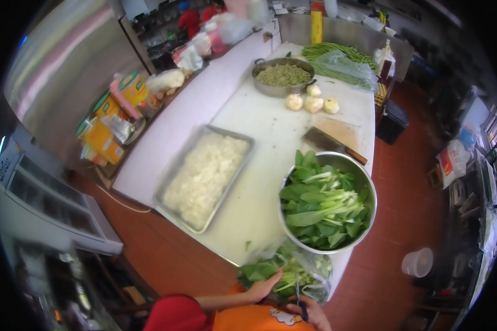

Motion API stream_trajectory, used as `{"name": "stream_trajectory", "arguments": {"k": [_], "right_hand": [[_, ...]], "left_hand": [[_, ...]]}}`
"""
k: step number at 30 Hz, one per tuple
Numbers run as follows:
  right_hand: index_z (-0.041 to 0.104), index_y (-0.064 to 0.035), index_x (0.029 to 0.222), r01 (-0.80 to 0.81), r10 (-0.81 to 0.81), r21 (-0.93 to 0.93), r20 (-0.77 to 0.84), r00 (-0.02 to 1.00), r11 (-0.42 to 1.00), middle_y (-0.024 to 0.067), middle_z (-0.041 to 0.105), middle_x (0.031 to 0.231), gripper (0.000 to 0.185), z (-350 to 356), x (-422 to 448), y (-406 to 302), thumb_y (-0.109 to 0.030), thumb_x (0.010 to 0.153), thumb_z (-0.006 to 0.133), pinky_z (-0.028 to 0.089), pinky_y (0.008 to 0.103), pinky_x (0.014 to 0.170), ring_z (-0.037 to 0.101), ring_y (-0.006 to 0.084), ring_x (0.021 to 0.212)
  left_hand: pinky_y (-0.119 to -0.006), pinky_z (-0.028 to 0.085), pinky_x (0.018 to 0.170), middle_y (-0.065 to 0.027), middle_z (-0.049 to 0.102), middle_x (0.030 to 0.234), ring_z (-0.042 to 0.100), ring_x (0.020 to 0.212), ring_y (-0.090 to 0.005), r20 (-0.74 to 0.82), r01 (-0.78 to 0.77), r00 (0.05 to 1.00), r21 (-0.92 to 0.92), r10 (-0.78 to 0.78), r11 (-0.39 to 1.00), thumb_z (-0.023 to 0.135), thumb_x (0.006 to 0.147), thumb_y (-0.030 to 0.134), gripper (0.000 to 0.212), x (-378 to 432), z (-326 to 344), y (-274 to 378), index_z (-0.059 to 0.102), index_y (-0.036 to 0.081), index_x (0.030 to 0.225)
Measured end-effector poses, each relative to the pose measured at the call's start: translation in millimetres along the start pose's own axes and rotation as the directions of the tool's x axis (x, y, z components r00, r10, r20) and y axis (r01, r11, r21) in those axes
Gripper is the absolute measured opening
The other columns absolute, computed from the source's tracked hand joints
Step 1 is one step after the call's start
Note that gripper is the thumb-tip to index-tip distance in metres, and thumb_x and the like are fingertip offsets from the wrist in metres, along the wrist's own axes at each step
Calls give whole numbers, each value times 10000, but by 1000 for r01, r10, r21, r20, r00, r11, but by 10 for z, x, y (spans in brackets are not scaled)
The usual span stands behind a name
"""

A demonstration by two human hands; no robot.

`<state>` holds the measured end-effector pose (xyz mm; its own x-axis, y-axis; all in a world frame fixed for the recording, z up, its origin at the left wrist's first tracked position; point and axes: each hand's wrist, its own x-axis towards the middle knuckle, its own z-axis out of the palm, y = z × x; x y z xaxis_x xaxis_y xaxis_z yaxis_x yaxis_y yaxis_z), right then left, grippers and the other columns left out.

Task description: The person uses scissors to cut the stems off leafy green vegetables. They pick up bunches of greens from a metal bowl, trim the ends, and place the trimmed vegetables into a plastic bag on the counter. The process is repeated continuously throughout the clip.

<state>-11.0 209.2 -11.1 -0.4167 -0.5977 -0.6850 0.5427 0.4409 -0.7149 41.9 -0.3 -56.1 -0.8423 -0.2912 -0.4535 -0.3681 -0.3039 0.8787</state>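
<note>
My left hand [265, 287] lies against leafy greens [263, 271] in a clear plastic bag [321, 285] at the near end of the table. Its thumb side is partly hidden, so a grip is not plain. In my right hand [312, 315] are scissors [302, 309] with dark handles. Their narrow metal blade points away from me, among the greens and plastic. Just beyond the bag stands a round steel bowl [373, 207], heaped with green leaves and pale stems [325, 202].
A metal tray [230, 205] holds pale chopped pieces [207, 178]. A cleaver [325, 140] lies on a cutting board [348, 131] beyond the bowl. Farther off are peeled round vegetables [313, 104], a pan [279, 92] of chopped greens and long green beans [339, 51]. Two people [189, 20] are in the background.
</note>
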Motion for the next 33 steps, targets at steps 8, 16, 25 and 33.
{"name": "stream_trajectory", "arguments": {"k": [8, 16, 25, 33], "right_hand": [[574, -35, 1217, 60, -63, 41, 62, 996, 997, 90, 608, 1041, 389, 25, 203, 328, -330, 965, 558, 481, 332, 736, 576, 165, 884], [633, -35, 1112, 96, -88, -152, 59, 994, 984, 73, 663, 763, 402, -58, 208, 95, -370, 897, 690, 491, 288, 670, 629, 152, 717], [654, -44, 1081, 129, -147, -251, -52, 988, 959, 150, 695, 943, 344, 4, 214, 107, -343, 912, 674, 507, 335, 782, 664, 229, 879], [600, -43, 1083, 92, -79, 189, -76, 994, 978, 16, 585, 716, 384, 96, 3, -181, -408, 968, 577, 459, 251, 545, 573, 99, 622]], "left_hand": [[-286, 474, 826, -35, 651, 1005, 583, 908, -130, -79, 78, 993, -51, -82, 996, 568, 979, 206, 229, -3, 55, 105, 629, 4, 1065], [-301, 473, 833, -51, 665, 1049, 596, 919, -153, -168, 249, 955, 5, -245, 968, 565, 961, 393, 415, 89, -30, -237, 650, 12, 1102], [-345, 503, 862, -62, 629, 1097, 606, 978, -180, -153, 245, 940, -315, -304, 917, 614, 946, 186, 227, 221, -40, -216, 616, 42, 1121], [-333, 505, 865, -81, 629, 1104, 605, 997, -184, 46, 242, 970, -312, -240, 919, 604, 949, 173, 255, -3, -72, 124, 591, 6, 1142]]}}
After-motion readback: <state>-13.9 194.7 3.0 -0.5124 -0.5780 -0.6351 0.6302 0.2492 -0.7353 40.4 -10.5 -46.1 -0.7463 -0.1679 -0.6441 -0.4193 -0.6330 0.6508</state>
